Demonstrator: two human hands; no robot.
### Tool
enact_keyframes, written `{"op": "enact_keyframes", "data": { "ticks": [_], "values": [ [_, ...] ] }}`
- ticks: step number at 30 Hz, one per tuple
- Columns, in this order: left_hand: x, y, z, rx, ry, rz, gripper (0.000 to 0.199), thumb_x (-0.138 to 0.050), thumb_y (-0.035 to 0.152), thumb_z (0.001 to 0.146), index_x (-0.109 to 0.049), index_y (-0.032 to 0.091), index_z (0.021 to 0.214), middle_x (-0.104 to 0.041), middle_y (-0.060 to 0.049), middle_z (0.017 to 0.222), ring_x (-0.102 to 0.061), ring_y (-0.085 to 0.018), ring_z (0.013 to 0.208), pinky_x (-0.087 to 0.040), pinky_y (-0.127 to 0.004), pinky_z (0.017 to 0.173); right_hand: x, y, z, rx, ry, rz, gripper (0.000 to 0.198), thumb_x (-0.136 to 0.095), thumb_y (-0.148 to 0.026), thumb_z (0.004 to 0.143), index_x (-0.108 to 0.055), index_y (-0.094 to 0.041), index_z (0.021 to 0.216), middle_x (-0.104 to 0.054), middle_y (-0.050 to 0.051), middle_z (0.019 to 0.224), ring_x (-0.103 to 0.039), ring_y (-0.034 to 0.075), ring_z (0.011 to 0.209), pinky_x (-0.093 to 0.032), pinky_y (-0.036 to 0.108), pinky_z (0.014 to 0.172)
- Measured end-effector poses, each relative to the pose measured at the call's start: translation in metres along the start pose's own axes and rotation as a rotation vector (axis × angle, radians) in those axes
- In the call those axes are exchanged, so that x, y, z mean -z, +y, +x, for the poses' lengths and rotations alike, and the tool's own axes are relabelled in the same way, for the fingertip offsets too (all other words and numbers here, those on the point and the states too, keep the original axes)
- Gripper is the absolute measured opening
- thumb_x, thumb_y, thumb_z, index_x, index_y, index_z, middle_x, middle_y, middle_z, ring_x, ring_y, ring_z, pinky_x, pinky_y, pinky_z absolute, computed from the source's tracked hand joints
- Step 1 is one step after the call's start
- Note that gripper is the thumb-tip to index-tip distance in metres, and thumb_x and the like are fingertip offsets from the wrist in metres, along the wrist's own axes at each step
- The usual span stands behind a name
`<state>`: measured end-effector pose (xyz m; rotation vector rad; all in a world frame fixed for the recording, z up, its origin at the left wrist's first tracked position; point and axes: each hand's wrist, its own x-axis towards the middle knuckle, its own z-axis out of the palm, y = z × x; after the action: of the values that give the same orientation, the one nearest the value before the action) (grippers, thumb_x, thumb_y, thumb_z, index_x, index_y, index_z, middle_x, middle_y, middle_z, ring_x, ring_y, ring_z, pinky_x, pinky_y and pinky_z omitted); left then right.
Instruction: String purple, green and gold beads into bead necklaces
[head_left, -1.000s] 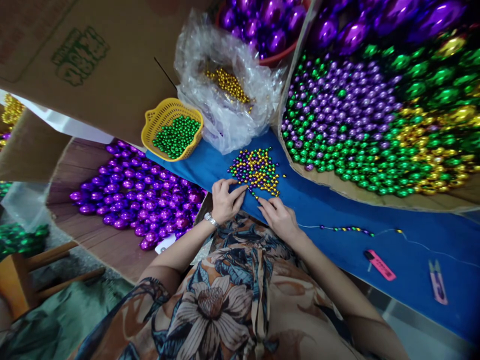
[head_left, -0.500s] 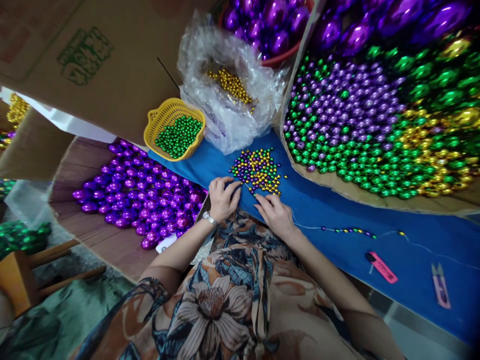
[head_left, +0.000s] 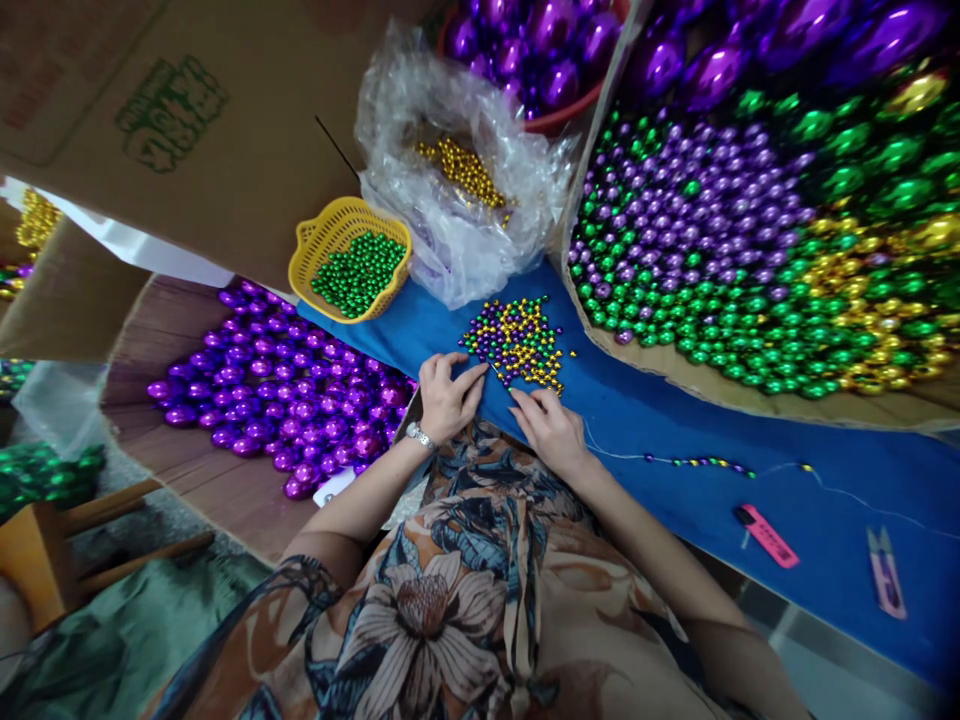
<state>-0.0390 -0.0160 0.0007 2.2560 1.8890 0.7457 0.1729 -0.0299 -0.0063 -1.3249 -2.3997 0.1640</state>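
One left hand, one right hand – close by, mixed beads

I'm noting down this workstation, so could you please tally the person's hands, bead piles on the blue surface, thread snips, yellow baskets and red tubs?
Left hand and right hand: 2
Mixed bead pile: 1
Thread snips: 1
Yellow basket: 1
Red tub: 1
Total: 6

Left hand and right hand near each other, palms downward, fingers bent, both forearms slanting inward
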Motion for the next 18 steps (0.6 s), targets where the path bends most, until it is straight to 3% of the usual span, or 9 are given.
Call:
{"op": "enact_keyframes", "data": {
  "ticks": [11, 18],
  "values": [
    [-0.001, 0.003, 0.008, 0.054, -0.009, -0.037, 0.029, -0.055, 0.035, 0.090, -0.069, 0.025, 0.113, -0.058, -0.011, 0.115, -0.046, -0.026, 0.110, -0.039, -0.045, 0.097, -0.004, -0.005, 0.004, -0.064, -0.044, 0.006, 0.033, -0.044, -0.034, 0.099, -0.065, -0.023, 0.122, -0.061, 0.005, 0.093, -0.055, 0.007, 0.065, -0.039, 0.019, 0.060],
    [-0.006, 0.001, 0.017, 0.039, -0.023, 0.000, 0.029, -0.054, 0.034, 0.090, -0.069, 0.029, 0.115, -0.055, -0.011, 0.122, -0.043, -0.029, 0.114, -0.038, -0.048, 0.098, -0.002, -0.008, 0.009, -0.101, -0.085, 0.008, 0.035, -0.041, -0.034, 0.099, -0.066, -0.023, 0.121, -0.061, 0.006, 0.093, -0.054, 0.007, 0.063, -0.038, 0.020, 0.057]
  ]
}}
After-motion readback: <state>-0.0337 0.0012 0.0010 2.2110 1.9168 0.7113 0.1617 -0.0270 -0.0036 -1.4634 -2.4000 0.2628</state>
